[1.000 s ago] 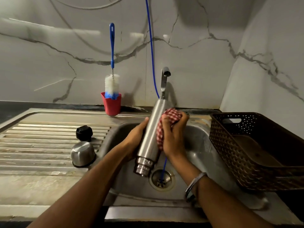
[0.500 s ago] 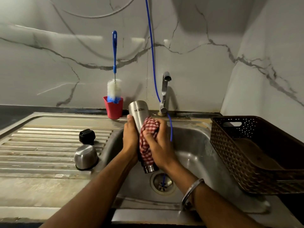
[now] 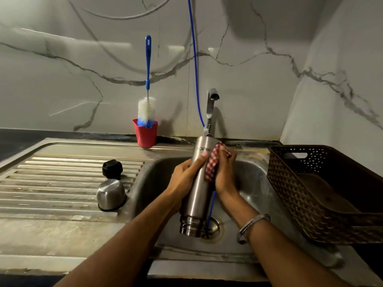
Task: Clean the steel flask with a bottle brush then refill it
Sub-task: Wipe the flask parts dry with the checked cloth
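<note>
- The steel flask [image 3: 198, 189] is held over the sink basin [image 3: 251, 183], upside down, its threaded mouth pointing at the drain [image 3: 213, 228] and its base up near the tap [image 3: 211, 108]
- Risk, as I judge it: the smooth steel is gripped at one band only, so a hard rub from the other side could twist it loose and drop it mouth-first onto the drain, denting the thread
- A thin blue tube [image 3: 194, 65] hangs down past the tap and runs just behind the flask into the drain; a wide wiping stroke could snag it
- The stopper [image 3: 112, 169] and the steel cup lid [image 3: 111, 195] sit on the ribbed drainboard [image 3: 51, 183] near the basin edge, where a swinging elbow could knock them in
- The bottle brush [image 3: 147, 100] stands bristles-down in a red cup [image 3: 145, 134] by the wall, apart from both hands; refilling looks not yet begun
- Left hand [image 3: 184, 177]: curled round the flask's upper body from the left, thumb across the front, forearm reaching in from low left
- Right hand [image 3: 224, 175]: fingers together, pressing a red checked cloth [image 3: 213, 166] flat against the flask's right side, wrist with a bangle [image 3: 249, 224] angled in from the right
- A brown plastic basket [image 3: 323, 193] sits right of the basin, clear of the hands
</note>
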